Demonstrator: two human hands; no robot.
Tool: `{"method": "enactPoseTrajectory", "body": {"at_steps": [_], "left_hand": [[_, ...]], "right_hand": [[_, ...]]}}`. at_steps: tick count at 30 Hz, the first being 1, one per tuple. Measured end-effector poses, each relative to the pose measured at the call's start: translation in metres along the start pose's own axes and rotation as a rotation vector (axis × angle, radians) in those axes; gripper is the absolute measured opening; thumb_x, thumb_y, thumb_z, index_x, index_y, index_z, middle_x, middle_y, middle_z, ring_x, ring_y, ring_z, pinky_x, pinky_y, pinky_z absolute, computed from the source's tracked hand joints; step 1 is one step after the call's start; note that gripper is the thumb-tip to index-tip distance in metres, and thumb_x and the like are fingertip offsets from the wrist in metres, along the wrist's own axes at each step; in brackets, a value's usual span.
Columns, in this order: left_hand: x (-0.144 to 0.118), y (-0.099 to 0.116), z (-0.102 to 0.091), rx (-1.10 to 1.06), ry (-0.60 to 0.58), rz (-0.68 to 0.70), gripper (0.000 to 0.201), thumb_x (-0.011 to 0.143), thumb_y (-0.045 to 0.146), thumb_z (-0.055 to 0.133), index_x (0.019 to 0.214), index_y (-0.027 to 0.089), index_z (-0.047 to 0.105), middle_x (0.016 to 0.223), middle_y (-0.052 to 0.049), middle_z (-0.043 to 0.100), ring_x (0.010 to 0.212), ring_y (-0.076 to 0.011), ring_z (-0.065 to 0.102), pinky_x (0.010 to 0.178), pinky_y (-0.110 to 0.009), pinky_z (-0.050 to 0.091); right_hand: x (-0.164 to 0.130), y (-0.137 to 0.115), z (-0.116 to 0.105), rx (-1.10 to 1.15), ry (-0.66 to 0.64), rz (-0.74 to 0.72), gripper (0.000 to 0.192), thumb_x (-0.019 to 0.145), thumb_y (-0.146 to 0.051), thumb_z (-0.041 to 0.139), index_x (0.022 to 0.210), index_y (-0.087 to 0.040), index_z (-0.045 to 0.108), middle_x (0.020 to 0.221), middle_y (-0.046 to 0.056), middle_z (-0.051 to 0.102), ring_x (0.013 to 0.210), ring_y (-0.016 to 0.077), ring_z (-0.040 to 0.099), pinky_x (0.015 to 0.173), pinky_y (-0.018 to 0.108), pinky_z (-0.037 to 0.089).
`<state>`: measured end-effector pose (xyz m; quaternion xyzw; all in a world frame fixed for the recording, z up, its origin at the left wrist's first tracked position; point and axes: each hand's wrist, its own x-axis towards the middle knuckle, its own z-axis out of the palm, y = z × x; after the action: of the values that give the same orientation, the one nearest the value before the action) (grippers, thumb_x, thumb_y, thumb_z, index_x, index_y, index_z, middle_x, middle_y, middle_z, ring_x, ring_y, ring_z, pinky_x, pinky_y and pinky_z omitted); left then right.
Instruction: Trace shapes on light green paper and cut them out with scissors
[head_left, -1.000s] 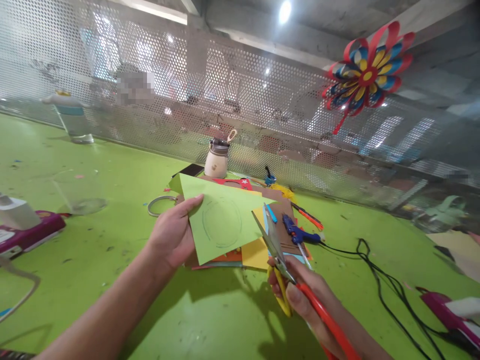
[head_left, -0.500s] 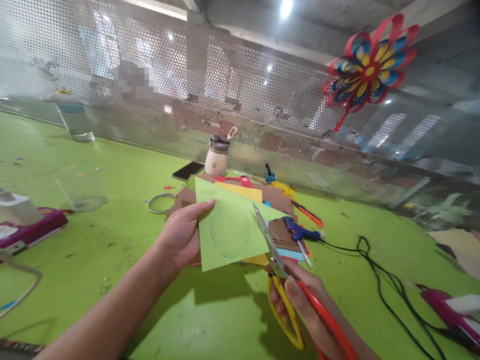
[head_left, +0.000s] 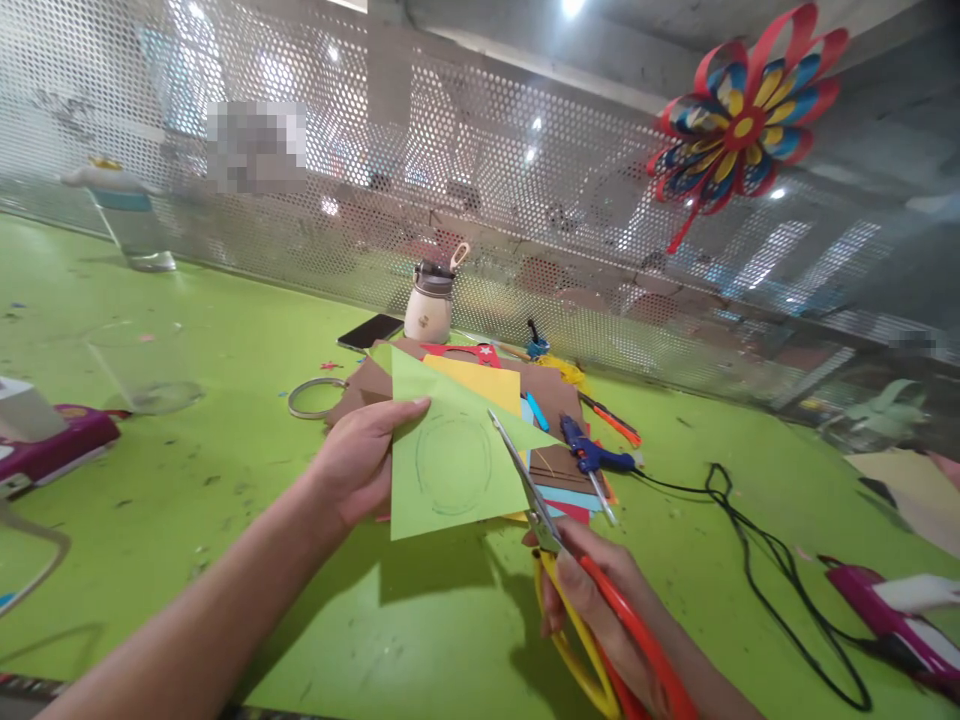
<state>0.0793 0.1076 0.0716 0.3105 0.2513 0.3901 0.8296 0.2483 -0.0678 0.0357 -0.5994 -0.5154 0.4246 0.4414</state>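
My left hand (head_left: 360,460) pinches the light green paper sheet with a pencilled circle (head_left: 450,455) at its left edge, above the green worktop (head_left: 225,420). It's thin and floppy, so I grip near the cut. My right hand (head_left: 600,600) grasps the red-and-yellow-handled scissors (head_left: 540,520).

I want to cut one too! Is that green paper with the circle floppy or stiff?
Probably fairly stiff: the green paper stays flat though the left hand pinches only one edge. Likely light, since a thumb and fingers carry it. It would probably bend if the scissors pushed hard.
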Motion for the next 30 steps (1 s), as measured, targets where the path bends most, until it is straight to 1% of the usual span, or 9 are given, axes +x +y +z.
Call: {"method": "enactPoseTrajectory", "body": {"at_steps": [5, 9, 11, 16, 19, 23, 26, 28, 30], "left_hand": [[-0.001, -0.003, 0.000, 0.065, 0.047, -0.081, 0.024, 0.081, 0.005, 0.051, 0.100, -0.001, 0.065, 0.076, -0.019, 0.075, 0.065, -0.0290, 0.072, 0.064, -0.041, 0.062], [-0.001, -0.005, 0.001, 0.063, 0.046, -0.082, 0.023, 0.081, 0.006, 0.052, 0.099, 0.000, 0.066, 0.075, -0.018, 0.075, 0.063, -0.0282, 0.072, 0.064, -0.040, 0.062], [-0.001, -0.006, 0.002, 0.058, 0.035, -0.087, 0.024, 0.081, 0.006, 0.052, 0.100, 0.001, 0.066, 0.075, -0.017, 0.075, 0.065, -0.0285, 0.072, 0.066, -0.040, 0.062], [-0.001, -0.006, 0.003, 0.046, 0.032, -0.112, 0.026, 0.082, 0.009, 0.049, 0.100, 0.002, 0.066, 0.074, -0.016, 0.075, 0.066, -0.0284, 0.072, 0.066, -0.041, 0.061], [0.001, -0.004, 0.002, 0.045, 0.034, -0.142, 0.025, 0.083, 0.014, 0.048, 0.097, 0.004, 0.067, 0.072, -0.016, 0.075, 0.065, -0.0282, 0.072, 0.065, -0.040, 0.061], [0.006, 0.000, -0.003, 0.070, 0.036, -0.184, 0.024, 0.082, 0.017, 0.053, 0.098, 0.005, 0.066, 0.071, -0.015, 0.075, 0.062, -0.0282, 0.072, 0.065, -0.041, 0.061], [0.010, 0.003, -0.007, 0.100, 0.008, -0.228, 0.025, 0.081, 0.014, 0.054, 0.100, 0.004, 0.066, 0.076, -0.017, 0.075, 0.067, -0.0302, 0.073, 0.068, -0.042, 0.061], [0.011, 0.004, -0.008, 0.118, -0.015, -0.251, 0.025, 0.081, 0.013, 0.054, 0.100, 0.003, 0.066, 0.078, -0.018, 0.075, 0.070, -0.0312, 0.073, 0.069, -0.043, 0.060], [0.011, 0.005, -0.008, 0.133, -0.031, -0.253, 0.025, 0.080, 0.012, 0.054, 0.101, 0.003, 0.066, 0.079, -0.018, 0.075, 0.071, -0.0309, 0.073, 0.070, -0.043, 0.060]], "right_hand": [[0.001, -0.006, -0.001, -0.024, -0.014, -0.033, 0.051, 0.089, -0.064, 0.035, 0.096, -0.017, 0.052, 0.064, 0.002, 0.056, 0.060, 0.0175, 0.059, 0.062, 0.033, 0.050], [-0.001, -0.006, 0.001, 0.016, 0.024, 0.026, 0.047, 0.090, -0.063, 0.034, 0.078, -0.020, 0.047, 0.062, -0.003, 0.049, 0.050, 0.0111, 0.049, 0.050, 0.026, 0.044], [-0.002, -0.004, 0.003, 0.029, 0.042, 0.050, 0.047, 0.090, -0.064, 0.034, 0.076, -0.020, 0.045, 0.060, -0.003, 0.047, 0.047, 0.0095, 0.046, 0.046, 0.024, 0.041], [-0.005, -0.003, 0.004, 0.021, 0.063, 0.084, 0.046, 0.088, -0.064, 0.040, 0.086, -0.019, 0.048, 0.058, -0.005, 0.046, 0.044, 0.0075, 0.041, 0.041, 0.020, 0.032], [-0.007, -0.002, 0.002, -0.046, 0.064, 0.098, 0.046, 0.087, -0.064, 0.042, 0.091, -0.018, 0.051, 0.057, -0.005, 0.046, 0.044, 0.0080, 0.042, 0.041, 0.021, 0.033], [-0.010, 0.001, -0.002, -0.118, 0.030, 0.123, 0.046, 0.085, -0.064, 0.044, 0.088, -0.019, 0.050, 0.055, -0.007, 0.043, 0.044, 0.0087, 0.040, 0.041, 0.021, 0.034], [-0.013, 0.001, -0.009, -0.141, -0.029, 0.087, 0.048, 0.085, -0.065, 0.043, 0.089, -0.018, 0.051, 0.057, -0.005, 0.046, 0.047, 0.0116, 0.046, 0.047, 0.026, 0.042], [-0.016, -0.002, -0.016, -0.159, -0.089, 0.065, 0.048, 0.088, -0.064, 0.039, 0.092, -0.018, 0.053, 0.061, -0.002, 0.053, 0.055, 0.0156, 0.054, 0.059, 0.031, 0.047], [-0.020, -0.005, -0.024, -0.132, -0.159, 0.090, 0.046, 0.091, -0.060, 0.035, 0.097, -0.018, 0.054, 0.065, 0.002, 0.059, 0.063, 0.0184, 0.058, 0.068, 0.035, 0.047]]}}
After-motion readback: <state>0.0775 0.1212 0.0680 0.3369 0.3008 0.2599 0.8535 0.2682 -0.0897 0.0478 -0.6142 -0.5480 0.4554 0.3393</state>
